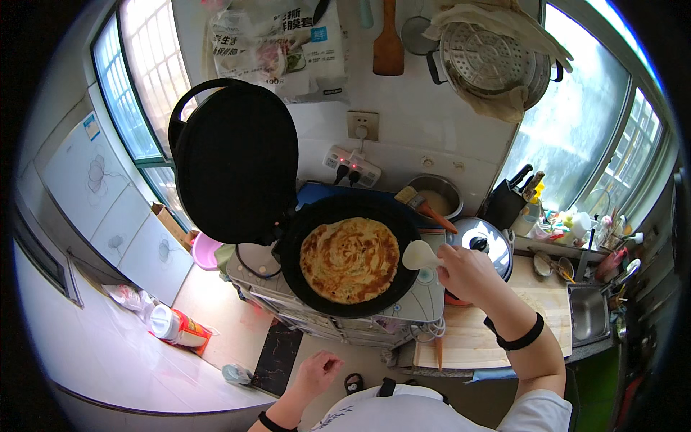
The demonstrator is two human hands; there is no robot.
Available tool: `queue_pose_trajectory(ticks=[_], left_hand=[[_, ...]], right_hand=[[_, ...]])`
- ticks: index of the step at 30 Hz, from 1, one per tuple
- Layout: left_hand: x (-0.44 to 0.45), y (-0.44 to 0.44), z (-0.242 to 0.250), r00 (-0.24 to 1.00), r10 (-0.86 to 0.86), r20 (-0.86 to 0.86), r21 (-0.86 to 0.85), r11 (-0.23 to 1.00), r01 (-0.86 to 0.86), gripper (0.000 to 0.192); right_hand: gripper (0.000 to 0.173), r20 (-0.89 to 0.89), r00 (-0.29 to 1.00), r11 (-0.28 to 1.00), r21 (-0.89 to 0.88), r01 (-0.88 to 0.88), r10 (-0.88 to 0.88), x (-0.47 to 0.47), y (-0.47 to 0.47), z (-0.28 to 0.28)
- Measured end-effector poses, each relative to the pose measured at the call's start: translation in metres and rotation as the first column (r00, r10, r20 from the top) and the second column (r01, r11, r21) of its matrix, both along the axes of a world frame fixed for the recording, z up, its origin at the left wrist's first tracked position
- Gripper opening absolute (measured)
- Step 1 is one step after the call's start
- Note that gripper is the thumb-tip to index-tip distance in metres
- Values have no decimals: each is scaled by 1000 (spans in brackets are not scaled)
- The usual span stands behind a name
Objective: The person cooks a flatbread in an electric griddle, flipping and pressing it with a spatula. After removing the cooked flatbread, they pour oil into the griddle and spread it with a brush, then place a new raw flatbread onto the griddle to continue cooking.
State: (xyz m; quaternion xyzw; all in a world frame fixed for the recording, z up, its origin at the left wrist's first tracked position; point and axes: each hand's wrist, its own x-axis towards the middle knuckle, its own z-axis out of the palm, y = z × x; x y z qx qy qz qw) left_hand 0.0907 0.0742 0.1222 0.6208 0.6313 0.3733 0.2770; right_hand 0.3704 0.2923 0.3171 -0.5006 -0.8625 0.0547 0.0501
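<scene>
A round browned flatbread [350,260] lies in the black pan of an electric griddle [291,270], whose lid [237,162] stands raised on the left. My right hand [468,270] grips a white spatula or scoop [420,255], its broad end over the pan's right rim, apart from the bread. My left hand [322,370] hangs below the griddle, near my body, with its fingers curled; nothing shows in it. A basting brush [426,209] with an orange handle rests across a metal pot [452,189] behind the pan.
A lidded pot [494,245] stands right of the griddle, beside a wooden board [469,337] and a sink [589,315]. A knife block [502,202] stands behind them. A power strip [353,164] is plugged in at the wall. A wooden spatula [388,48] and a steamer tray [494,59] hang above.
</scene>
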Motion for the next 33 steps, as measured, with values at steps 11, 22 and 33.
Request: queue_pose_trajectory(ticks=[11, 22, 33], left_hand=[[-4, -6, -1, 998, 61, 30, 2, 998, -61, 15], [-7, -8, -3, 994, 95, 44, -30, 995, -94, 14], [-9, -4, -5, 998, 67, 22, -15, 998, -67, 15]], right_hand=[[21, 235, 968, 996, -53, -77, 87, -24, 27, 16], [25, 38, 991, 969, -217, -115, 126, -14, 43, 14], [25, 102, 988, 969, -231, -87, 113, -13, 41, 15]])
